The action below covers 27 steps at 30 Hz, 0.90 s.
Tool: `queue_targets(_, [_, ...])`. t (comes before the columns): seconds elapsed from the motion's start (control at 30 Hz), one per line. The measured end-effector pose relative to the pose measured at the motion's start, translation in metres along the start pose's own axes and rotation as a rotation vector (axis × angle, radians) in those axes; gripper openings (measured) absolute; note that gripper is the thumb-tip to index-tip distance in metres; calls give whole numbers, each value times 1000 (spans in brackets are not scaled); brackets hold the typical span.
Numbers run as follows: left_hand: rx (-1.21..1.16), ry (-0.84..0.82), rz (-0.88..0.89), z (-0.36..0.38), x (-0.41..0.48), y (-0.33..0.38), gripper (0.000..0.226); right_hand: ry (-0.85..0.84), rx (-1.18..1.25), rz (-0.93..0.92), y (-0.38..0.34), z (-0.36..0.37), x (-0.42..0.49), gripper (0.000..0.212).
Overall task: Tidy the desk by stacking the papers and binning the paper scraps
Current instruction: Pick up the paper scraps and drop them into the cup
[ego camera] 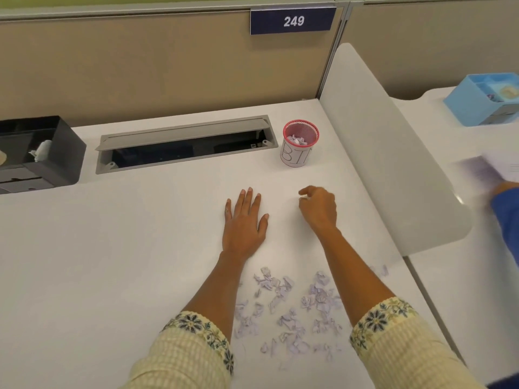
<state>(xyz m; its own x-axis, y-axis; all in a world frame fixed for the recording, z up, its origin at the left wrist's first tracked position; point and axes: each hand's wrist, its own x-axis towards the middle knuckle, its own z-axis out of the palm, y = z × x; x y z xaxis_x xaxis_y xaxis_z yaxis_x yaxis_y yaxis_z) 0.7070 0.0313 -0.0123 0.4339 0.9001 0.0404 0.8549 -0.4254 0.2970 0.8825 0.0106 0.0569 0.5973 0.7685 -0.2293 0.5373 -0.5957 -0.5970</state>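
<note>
Much left to bin: saw lilac paper scraps (318, 296) strewn at six o'clock between the forearms, well apart from the red mesh bin (300, 143) at one o'clock, already holding some. Found left hand (244, 220) flat and open on the desk (112, 248), right hand (318, 207) just at its three o'clock with fingers curled as if pinching, though could not tell whether on a scrap. Would have paid to sweep the scraps into one pile, then carry cupped handfuls low over the rim, lest light bits flutter off.
</note>
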Motion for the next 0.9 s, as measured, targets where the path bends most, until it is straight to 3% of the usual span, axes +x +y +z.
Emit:
queue_targets(0.2, [-61, -42, 68, -4, -20, -9, 54, -25, -201, -176, 17, 32, -53, 31])
queue_targets(0.43, [-171, -90, 69, -13, -55, -10, 48, -92, -326, -238, 15, 45, -98, 42])
queue_targets(0.9, [-247, -108, 98, -18, -130, -6, 44, -535, -541, -274, 20, 34, -143, 76])
